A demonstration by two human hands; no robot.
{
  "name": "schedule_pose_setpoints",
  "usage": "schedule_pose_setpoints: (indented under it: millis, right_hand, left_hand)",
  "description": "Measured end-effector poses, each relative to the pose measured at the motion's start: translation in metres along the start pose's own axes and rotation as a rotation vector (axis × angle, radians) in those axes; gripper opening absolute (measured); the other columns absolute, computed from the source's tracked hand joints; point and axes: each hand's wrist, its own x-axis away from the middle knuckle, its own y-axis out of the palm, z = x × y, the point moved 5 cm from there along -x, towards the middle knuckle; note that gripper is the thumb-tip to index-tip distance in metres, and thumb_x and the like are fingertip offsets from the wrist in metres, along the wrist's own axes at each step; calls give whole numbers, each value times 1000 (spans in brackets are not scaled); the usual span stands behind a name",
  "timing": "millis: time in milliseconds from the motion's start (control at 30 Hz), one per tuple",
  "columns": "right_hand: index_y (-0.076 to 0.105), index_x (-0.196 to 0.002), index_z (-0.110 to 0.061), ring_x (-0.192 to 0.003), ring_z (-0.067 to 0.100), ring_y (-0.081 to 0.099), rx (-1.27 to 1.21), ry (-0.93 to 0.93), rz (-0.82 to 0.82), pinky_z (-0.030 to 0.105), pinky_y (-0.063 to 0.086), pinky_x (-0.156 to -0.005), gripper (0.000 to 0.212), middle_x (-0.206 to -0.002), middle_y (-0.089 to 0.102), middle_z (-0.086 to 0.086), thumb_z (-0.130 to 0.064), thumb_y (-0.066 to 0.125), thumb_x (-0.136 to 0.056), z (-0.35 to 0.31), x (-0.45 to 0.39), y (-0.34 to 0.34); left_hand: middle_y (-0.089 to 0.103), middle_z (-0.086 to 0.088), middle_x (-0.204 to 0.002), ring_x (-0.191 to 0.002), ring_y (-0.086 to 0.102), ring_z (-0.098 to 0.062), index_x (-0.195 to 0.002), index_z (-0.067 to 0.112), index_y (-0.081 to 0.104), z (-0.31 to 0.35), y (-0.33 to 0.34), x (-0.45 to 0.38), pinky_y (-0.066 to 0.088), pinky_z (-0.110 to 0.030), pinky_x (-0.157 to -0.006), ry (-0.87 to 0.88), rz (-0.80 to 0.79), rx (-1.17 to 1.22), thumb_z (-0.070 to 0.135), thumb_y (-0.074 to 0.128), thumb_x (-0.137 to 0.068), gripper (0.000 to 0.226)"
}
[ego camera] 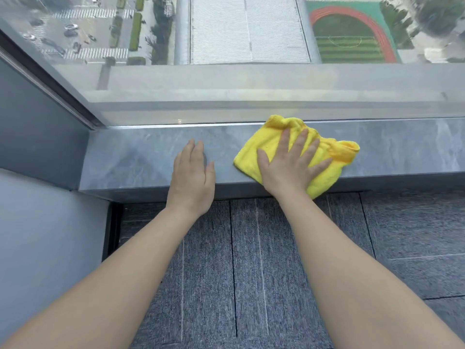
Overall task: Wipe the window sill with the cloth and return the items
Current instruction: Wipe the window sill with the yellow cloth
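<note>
A grey stone window sill (141, 157) runs across the middle of the view below a large pane of glass. A crumpled yellow cloth (264, 142) lies on it, right of centre, one corner hanging over the front edge. My right hand (289, 165) presses flat on the cloth with its fingers spread. My left hand (193, 177) rests flat on the bare sill just left of the cloth, fingers straight and together, holding nothing.
The window glass (226, 91) stands directly behind the sill. A grey wall and dark window frame (45, 79) close the left end. Dark grey carpet tiles (251, 260) cover the floor below the sill's front edge.
</note>
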Motion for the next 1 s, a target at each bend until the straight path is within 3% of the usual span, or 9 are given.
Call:
schedule_pose_setpoints:
  millis: [167, 300, 433, 567, 667, 733, 867, 1000]
  right_hand:
    - [2, -147, -13, -144, 35, -10, 2, -36, 36, 64, -7, -110, 71, -158, -6, 13, -52, 25, -92, -30, -1, 4]
    - [5, -147, -18, -146, 28, -7, 73, -310, 56, 56, -7, -114, 63, -159, -4, 7, -46, 23, -95, -61, 14, 14]
    - [10, -146, -33, -147, 20, -4, 124, -642, -11, 46, -8, -117, 52, -159, 1, -4, -42, 22, -97, -72, 31, 18]
    - [15, -144, -39, -147, 15, -3, 151, -771, -112, 42, -9, -117, 48, -159, 3, -10, -35, 28, -98, -55, 47, 14]
    - [17, -144, -36, -147, 16, -1, 175, -722, -191, 42, -8, -117, 50, -159, 4, -8, -26, 31, -98, -26, 53, 7]
    - [15, -145, -32, -147, 18, -1, 180, -588, -226, 47, -3, -118, 51, -159, 3, -4, -26, 31, -98, -7, 47, -3]
    - [1, -146, -34, -146, 28, -12, 156, -261, -293, 62, -3, -112, 61, -159, -12, -3, -51, 27, -94, 2, 39, -9]
    - [0, -144, -40, -141, 40, -19, 33, -129, -246, 73, -7, -104, 62, -157, -18, 3, -63, 16, -89, -25, 36, 1]
  left_hand:
    - [27, -18, -150, -140, 21, -28, -137, 1, 28, -11, -16, 5, 12, -31, -114, 9, 57, 31, 24, 27, -90, 52]
    - [32, -21, -147, -137, 26, -31, -135, -1, 31, -21, -25, 10, 16, -39, -115, -8, 94, -32, 28, 23, -81, 62]
    - [31, -19, -147, -138, 25, -30, -136, 1, 30, -25, -29, 16, 15, -40, -115, -34, 100, -61, 30, 22, -81, 63]
    - [29, -19, -149, -138, 23, -33, -136, 4, 31, -21, -29, 21, 15, -45, -114, -43, 76, -54, 34, 22, -81, 64]
    - [28, -16, -150, -138, 22, -32, -137, 7, 30, -21, -29, 27, 12, -43, -113, -79, 58, -70, 30, 28, -91, 51]
    - [29, -15, -150, -138, 21, -32, -137, 9, 31, -21, -29, 35, 11, -43, -113, -82, 39, -90, 27, 29, -94, 47]
    - [27, -13, -150, -138, 19, -31, -135, 9, 32, -17, -32, 43, 9, -43, -114, -54, 1, -100, 20, 33, -94, 42]
    - [28, -13, -150, -137, 21, -30, -135, 9, 34, -11, -31, 34, 10, -40, -112, -28, 33, -96, 29, 28, -90, 49]
